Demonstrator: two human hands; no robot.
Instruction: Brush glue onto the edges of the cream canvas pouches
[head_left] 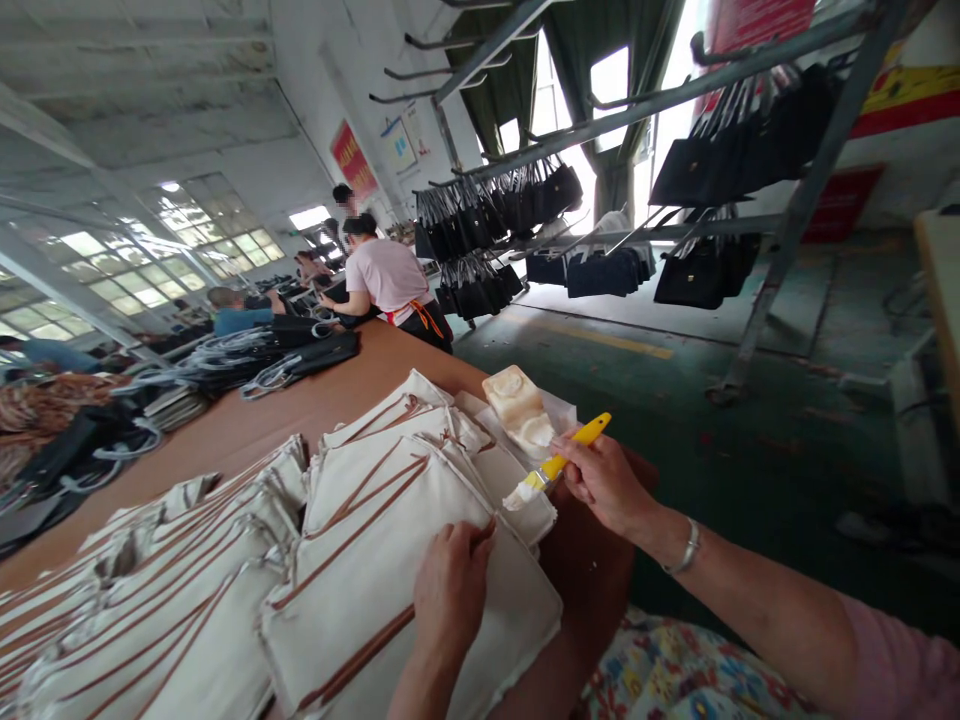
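My right hand (604, 480) grips a paintbrush (589, 432) by its yellow handle. White paste coats the bristles, which point down-left over the cream pieces. Close behind the brush stands a cut-open, yellowed plastic container (514, 400) with white paste in it. My left hand (454, 585) rests on the top cream bag piece (510, 600) of a pile, fingers curled and closed at its upper edge, by a brown tip. The fingertips are partly hidden. Brown strips (360, 660) run along the cream pieces.
More cream pieces with brown trim (165, 600) lie in overlapping rows at left on the brown table (420, 352). Black bags with pale cords (300, 360) lie farther back. A person (390, 275) stands at the table's far side. Dark handbags (701, 165) hang on a metal rack (795, 200) at right.
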